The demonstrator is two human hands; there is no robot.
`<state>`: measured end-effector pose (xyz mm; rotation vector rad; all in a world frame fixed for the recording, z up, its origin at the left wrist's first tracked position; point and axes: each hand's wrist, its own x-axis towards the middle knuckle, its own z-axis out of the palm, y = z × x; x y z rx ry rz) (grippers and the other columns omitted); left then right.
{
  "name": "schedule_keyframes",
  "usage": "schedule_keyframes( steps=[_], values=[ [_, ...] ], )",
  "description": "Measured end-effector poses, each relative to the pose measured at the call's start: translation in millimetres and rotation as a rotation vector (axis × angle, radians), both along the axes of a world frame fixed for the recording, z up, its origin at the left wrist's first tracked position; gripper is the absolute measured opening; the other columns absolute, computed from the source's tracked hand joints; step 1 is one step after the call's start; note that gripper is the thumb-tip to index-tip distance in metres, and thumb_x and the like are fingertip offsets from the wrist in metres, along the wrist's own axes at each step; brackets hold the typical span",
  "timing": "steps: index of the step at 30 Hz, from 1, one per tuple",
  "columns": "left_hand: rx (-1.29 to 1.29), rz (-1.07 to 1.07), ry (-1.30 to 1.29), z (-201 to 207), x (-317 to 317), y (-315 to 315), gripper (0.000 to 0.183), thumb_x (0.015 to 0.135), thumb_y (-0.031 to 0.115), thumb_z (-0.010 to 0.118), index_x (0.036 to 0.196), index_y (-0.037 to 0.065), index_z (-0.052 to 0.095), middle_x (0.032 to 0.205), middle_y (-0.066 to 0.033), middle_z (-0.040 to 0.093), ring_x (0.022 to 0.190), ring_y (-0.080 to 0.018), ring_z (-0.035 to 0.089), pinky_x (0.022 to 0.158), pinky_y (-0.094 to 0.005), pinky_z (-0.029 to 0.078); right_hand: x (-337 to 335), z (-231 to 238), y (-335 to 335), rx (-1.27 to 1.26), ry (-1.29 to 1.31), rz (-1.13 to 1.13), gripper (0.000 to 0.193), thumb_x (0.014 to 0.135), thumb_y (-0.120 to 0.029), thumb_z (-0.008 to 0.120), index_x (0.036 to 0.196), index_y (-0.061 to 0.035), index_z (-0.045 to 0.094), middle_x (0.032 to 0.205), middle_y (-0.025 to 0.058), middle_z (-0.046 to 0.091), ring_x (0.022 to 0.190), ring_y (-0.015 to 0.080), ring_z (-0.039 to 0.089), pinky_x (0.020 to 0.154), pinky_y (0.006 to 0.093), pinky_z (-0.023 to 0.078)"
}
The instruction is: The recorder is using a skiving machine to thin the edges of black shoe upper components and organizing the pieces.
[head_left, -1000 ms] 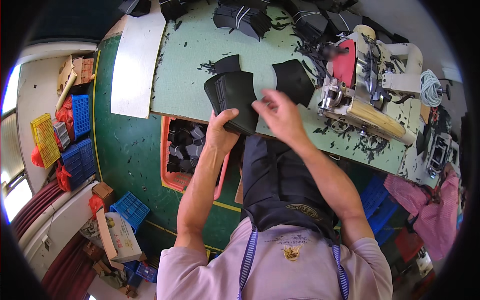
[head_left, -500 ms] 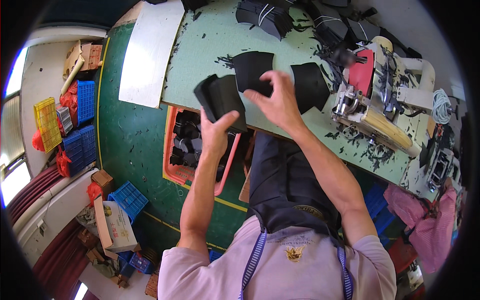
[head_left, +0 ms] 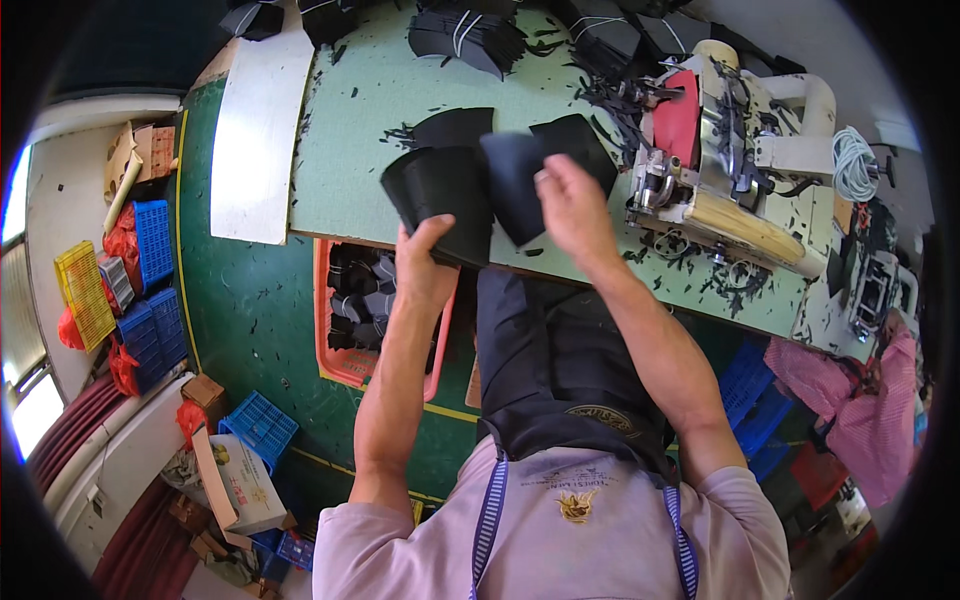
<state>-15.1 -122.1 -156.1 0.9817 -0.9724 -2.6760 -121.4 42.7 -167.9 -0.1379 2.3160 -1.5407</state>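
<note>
A pale green tabletop [head_left: 350, 180] spans the upper part of the frame, carrying a bench machine [head_left: 795, 155] with a red plate at the upper right. Near the tabletop's front edge, just left of the frame's centre, the left hand [head_left: 425, 270] holds a stack of black curved panels [head_left: 445, 195], its thumb pressed on top and the other fingers hidden underneath. The change is on the other side: half a second ago the right hand [head_left: 580, 215] hung with thumb and fingers apart and no panel visible in it; now a single loose panel [head_left: 513, 190], blurred by motion, is at its fingers, which appear to pinch its right edge. This suggests one piece is now separated from the stack, with the rest kept in the left hand. The loose panel partly covers a flat panel [head_left: 588, 150] to its right; another black panel [head_left: 455, 127] lies behind the stack. Small black scraps [head_left: 740, 272] litter the tabletop.
</note>
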Motion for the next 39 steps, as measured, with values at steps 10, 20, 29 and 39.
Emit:
schedule_keyframes(
  steps=[10, 20, 29, 39],
  values=[
    [0.124, 0.009, 0.060, 8, -8, 3, 0.048, 0.080, -0.001, 0.063, 0.127, 0.001, 0.053, 0.115, -0.0133, 0.064, 0.105, -0.0271, 0.065, 0.091, -0.0443, 0.054, 24, 12, -17, -0.056, -0.066, 0.112, 0.032, 0.085, -0.027, 0.074, 0.099, 0.0017, 0.069, 0.094, 0.0146, 0.072, 0.085, 0.0228, 0.069, 0.078, 0.0333, 0.053],
    [-0.448, -0.111, -0.178, 14, 21, -12, 0.068, 0.078, 0.001, 0.078, 0.135, 0.002, 0.042, 0.113, -0.0086, 0.062, 0.098, -0.0165, 0.063, 0.087, -0.0301, 0.053, 9, 29, -47, -0.036, -0.156, 0.317, 0.058, 0.079, -0.035, 0.080, 0.117, 0.0019, 0.056, 0.109, 0.0159, 0.064, 0.082, 0.0204, 0.062, 0.078, 0.0351, 0.051],
    [-0.287, -0.291, 0.010, 14, 12, 3, 0.078, 0.083, 0.000, 0.076, 0.147, 0.006, 0.030, 0.126, -0.0107, 0.058, 0.111, -0.0180, 0.059, 0.096, -0.0310, 0.049, 13, 33, -29, -0.218, -0.317, 0.284, 0.054, 0.076, -0.035, 0.085, 0.105, 0.0031, 0.059, 0.093, 0.0085, 0.064, 0.082, 0.0152, 0.060, 0.076, 0.0287, 0.048],
    [-0.072, -0.161, -0.056, 11, -2, 11, 0.047, 0.090, 0.005, 0.060, 0.135, 0.002, 0.046, 0.121, -0.0159, 0.060, 0.110, -0.0288, 0.063, 0.096, -0.0468, 0.052, 15, 21, -5, -0.223, -0.384, 0.153, 0.024, 0.093, -0.024, 0.064, 0.102, -0.0016, 0.060, 0.087, 0.0120, 0.065, 0.082, 0.0188, 0.064, 0.073, 0.0338, 0.050]
  ],
)
